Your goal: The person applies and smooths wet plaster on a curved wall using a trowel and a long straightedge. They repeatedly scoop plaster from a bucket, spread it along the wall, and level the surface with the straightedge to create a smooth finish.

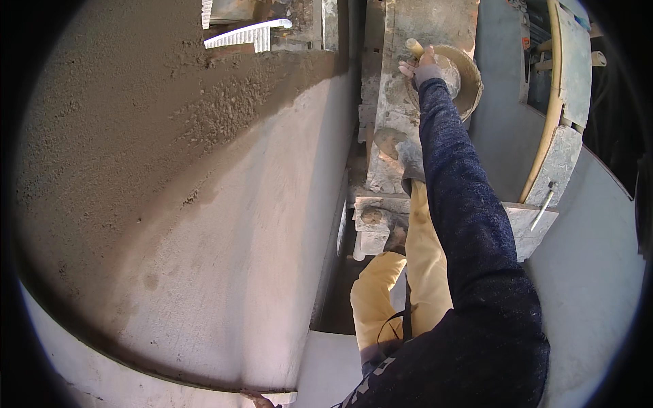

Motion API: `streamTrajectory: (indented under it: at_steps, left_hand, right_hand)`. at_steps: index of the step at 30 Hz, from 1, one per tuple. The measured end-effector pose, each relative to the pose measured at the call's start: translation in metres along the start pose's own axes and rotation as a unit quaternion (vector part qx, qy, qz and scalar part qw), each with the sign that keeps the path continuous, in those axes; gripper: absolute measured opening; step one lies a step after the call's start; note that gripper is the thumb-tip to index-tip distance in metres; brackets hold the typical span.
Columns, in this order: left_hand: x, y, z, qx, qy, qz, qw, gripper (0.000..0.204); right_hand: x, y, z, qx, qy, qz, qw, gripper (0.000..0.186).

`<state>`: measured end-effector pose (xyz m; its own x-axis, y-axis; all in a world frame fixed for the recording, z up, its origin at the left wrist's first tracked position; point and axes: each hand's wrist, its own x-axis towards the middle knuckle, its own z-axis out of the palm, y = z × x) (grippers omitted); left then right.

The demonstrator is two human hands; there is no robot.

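My right hand, at the end of a dark blue sleeve, grips a pale wooden handle at a round bucket with grey, wet material inside; what the handle belongs to is hidden. The bucket sits on a worn plank. At the lower edge, my left hand is partly visible at the edge of a pale ledge; its grip is unclear. Wet, rough mortar covers the upper-left part of the wall surface, with smoother pale plaster below and to the right.
My legs in yellow trousers stand on stained boards beside a narrow dark gap. Right are a curved railing-like pale bar, metal panels and a smooth grey surface. An opening with white corrugated material is at top left.
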<state>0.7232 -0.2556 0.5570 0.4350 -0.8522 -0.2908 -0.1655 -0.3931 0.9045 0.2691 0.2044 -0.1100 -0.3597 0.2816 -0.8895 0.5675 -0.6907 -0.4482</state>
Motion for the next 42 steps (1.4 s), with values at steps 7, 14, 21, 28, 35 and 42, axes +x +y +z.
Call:
streamTrajectory:
  at_steps: [7, 14, 21, 28, 35, 42]
  left_hand:
    - [0.002, -0.010, 0.020, -0.022, -0.021, -0.008, 0.999, 0.061]
    - [0.011, -0.005, 0.027, -0.049, -0.030, -0.029, 0.998, 0.065]
    - [0.018, -0.008, 0.026, -0.059, -0.041, -0.031, 0.997, 0.068]
    - [0.022, -0.009, 0.020, -0.089, -0.058, -0.039, 0.994, 0.072]
    - [0.023, -0.011, 0.008, -0.090, -0.075, -0.038, 0.992, 0.076]
    - [0.017, -0.008, -0.003, -0.082, -0.067, -0.025, 0.994, 0.080]
  right_hand:
    - [-0.037, 0.026, -0.031, -0.667, 0.054, -0.244, 0.702, 0.040]
    - [-0.078, 0.105, -0.174, -0.614, 0.192, -0.155, 0.750, 0.063]
    - [-0.086, 0.049, -0.145, -0.704, 0.183, -0.045, 0.685, 0.054]
    - [-0.062, 0.057, -0.236, -0.670, 0.064, -0.091, 0.734, 0.054]
    - [-0.099, 0.008, -0.224, -0.785, 0.152, -0.133, 0.586, 0.052]
    - [-0.060, -0.015, -0.167, -0.832, 0.129, -0.076, 0.534, 0.047]
